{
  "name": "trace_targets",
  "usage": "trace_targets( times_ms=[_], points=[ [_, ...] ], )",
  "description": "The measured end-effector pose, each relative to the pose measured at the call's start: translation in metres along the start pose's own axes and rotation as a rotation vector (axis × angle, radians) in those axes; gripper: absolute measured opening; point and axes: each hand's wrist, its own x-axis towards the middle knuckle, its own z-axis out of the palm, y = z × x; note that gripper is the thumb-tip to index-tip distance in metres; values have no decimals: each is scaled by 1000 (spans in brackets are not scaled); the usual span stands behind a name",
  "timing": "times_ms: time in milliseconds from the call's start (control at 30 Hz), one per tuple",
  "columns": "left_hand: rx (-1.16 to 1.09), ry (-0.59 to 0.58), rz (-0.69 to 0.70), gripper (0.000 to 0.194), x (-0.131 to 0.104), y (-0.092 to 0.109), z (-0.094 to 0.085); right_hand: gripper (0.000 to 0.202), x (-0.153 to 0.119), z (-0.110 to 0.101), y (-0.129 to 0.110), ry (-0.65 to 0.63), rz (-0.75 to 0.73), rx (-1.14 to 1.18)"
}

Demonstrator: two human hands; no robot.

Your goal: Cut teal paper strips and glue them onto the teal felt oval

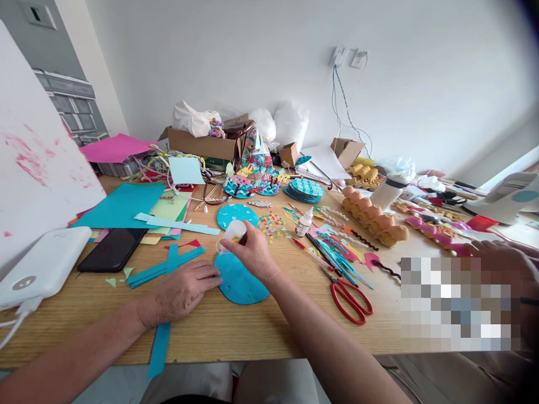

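Observation:
My right hand grips a small white cup, tilted over the upper part of a blue disc. My left hand lies palm down at the disc's left edge, its fingers stretched out and touching or very near the rim. Behind the cup is a second blue disc with pale bits on it. Small colourful confetti is scattered to its right. Blue paper strips lie left of and under my left hand.
Red scissors, a glue bottle and blue pens lie to the right. A black phone and white power bank are at left. Another person's hand is at far right.

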Motion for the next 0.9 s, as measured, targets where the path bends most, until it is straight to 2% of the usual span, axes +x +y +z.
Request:
trace_targets(
  times_ms=[300, 567, 900],
  points=[
    [30, 9, -9, 43, 0, 1, 0, 28, 7, -7, 4, 82, 33, 17],
    [77, 12, -1, 46, -1, 1, 5, 30, 7, 0, 5, 28, 16, 5],
    [58, 36, 9, 39, 1, -3, 10, 27, 4, 4, 3, -4, 28, 15]
  ],
)
